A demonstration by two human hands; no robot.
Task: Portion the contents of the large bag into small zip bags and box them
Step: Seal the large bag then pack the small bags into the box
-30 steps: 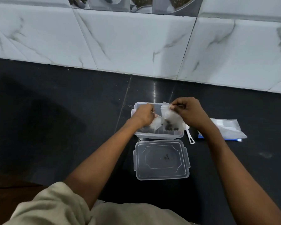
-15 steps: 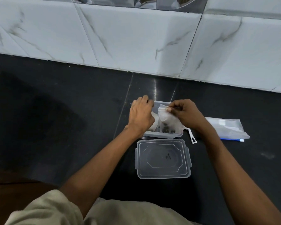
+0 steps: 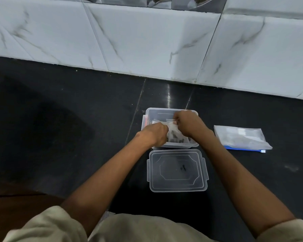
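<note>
A clear plastic box (image 3: 157, 111) stands on the dark floor ahead of me, with several small zip bags inside. Over the box both hands hold one small zip bag (image 3: 173, 135) with dark bits at its bottom. My left hand (image 3: 156, 134) grips the bag's left side with curled fingers. My right hand (image 3: 187, 124) pinches its top right corner. The box's clear lid (image 3: 177, 171) lies flat on the floor just in front of the box.
A flat pile of clear bags with a blue edge (image 3: 241, 138) lies on the floor to the right of the box. A white marbled tile wall (image 3: 147, 41) runs behind. My knees in beige cloth (image 3: 129, 229) fill the bottom edge.
My left hand has come down from the box's far left rim to the bag's left side. The bag has dropped lower into the box, and my right hand has followed it down.
</note>
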